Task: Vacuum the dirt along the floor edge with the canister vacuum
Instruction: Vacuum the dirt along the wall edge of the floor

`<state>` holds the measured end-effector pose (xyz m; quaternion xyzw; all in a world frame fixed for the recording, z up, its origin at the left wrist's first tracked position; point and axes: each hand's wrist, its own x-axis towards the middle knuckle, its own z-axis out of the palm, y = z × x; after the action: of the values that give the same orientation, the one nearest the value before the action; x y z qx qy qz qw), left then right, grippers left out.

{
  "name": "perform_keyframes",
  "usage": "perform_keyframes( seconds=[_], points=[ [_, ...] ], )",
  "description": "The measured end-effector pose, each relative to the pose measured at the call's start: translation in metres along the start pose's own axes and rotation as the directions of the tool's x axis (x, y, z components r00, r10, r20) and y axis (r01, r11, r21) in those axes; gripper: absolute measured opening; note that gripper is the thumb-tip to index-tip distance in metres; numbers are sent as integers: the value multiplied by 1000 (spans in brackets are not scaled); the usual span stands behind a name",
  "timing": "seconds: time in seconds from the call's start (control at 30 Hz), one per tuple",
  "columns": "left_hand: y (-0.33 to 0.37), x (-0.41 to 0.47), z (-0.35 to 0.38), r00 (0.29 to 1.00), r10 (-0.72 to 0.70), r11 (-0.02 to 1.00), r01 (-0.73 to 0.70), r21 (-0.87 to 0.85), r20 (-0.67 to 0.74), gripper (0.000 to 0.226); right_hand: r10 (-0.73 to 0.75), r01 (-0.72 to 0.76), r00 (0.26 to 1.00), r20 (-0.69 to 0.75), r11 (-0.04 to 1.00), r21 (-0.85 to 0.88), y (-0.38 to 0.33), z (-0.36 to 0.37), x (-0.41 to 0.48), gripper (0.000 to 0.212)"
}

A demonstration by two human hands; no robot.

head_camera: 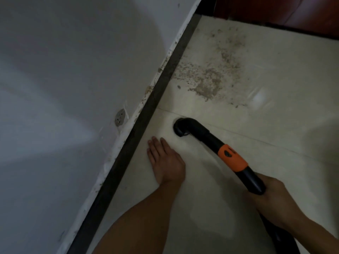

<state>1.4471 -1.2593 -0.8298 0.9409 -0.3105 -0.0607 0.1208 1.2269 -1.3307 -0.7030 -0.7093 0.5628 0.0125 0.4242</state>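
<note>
a: where is the tube (pixel 211 142) now?
b: its nozzle (pixel 180 128) is down on the floor (pixel 275 125), near the dark edge (pixel 156 99) under the wall (pixel 73 88). it is apart from the dirt (pixel 207 79), which lies further ahead. some crumbs sit along the edge itself too. the canister is not in view.
a: and the grip?
b: the right hand (pixel 273 200) has its grip closed round the black end of the tube, behind the orange collar (pixel 232 158). the left hand (pixel 165 160) lies flat on the floor beside the nozzle, fingers straight, and holds nothing.
a: how will the tube handle?
b: i think it is stiff plastic and light, so one hand can steer it. the hose (pixel 282 241) behind is probably soft and may pull back a little. the place of the grip seems good. taking it closer to the collar would give more control along the narrow edge. the tile looks smooth, so the nozzle should slide easily.
</note>
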Motion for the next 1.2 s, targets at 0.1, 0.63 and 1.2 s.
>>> perform_keyframes(
  seconds=[0.1, 0.63, 1.2],
  points=[
    [-2, -2, 0, 1000, -1, 1000, 1, 3, 15, 60, -90, 89, 996, -27, 996, -16, -8, 16, 7, 26],
    [39, 30, -6, 993, -93, 996, 94, -7, 67, 54, 241, -130, 918, -316, 934, 334, 64, -53, 21, 10],
    [63, 64, 20, 988, -138, 990, 140, 28, -66, 62, 66, -34, 966, -252, 991, 132, 6, -41, 93, 14]
  ],
)
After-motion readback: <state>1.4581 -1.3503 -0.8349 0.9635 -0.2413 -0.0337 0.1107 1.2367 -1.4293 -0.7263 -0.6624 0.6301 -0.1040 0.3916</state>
